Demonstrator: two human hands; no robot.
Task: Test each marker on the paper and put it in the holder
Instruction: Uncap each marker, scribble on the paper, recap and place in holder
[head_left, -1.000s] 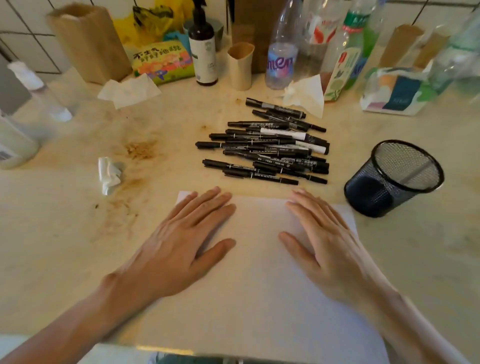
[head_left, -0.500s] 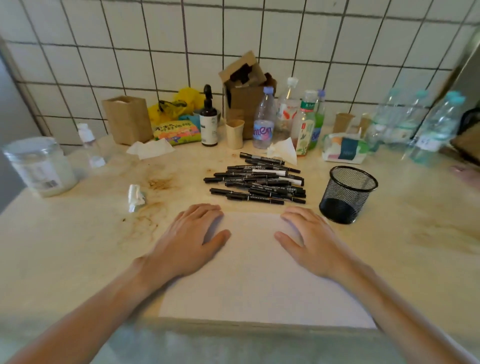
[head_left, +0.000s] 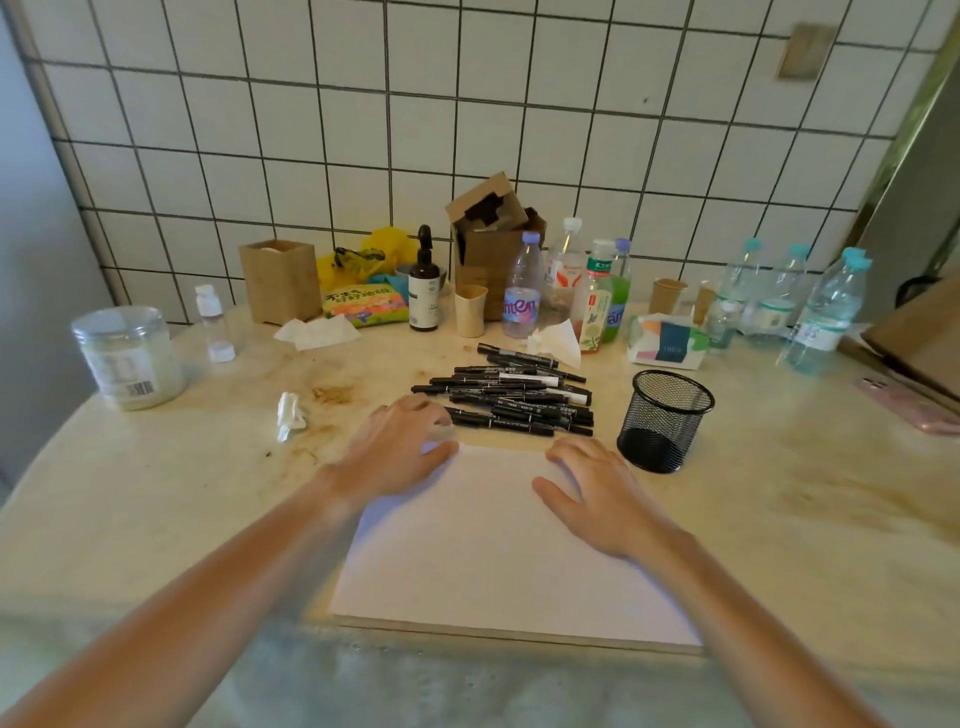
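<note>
The left hand (head_left: 397, 448) has left its flat position on the paper (head_left: 498, 540) and moved toward the far side; its fingers now reach the near-left end of the marker pile (head_left: 511, 397), with the thumb at the paper's far edge. The right hand (head_left: 597, 493) has shifted slightly rightward on the paper.

Black markers (head_left: 511, 402); black mesh holder (head_left: 665, 421); white paper (head_left: 498, 540); white-tiled wall (head_left: 467, 130).

Black markers (head_left: 511, 400) heaped flat, lying crosswise, behind white paper (head_left: 498, 540). Black mesh holder (head_left: 665, 421) upright, just right of both.
</note>
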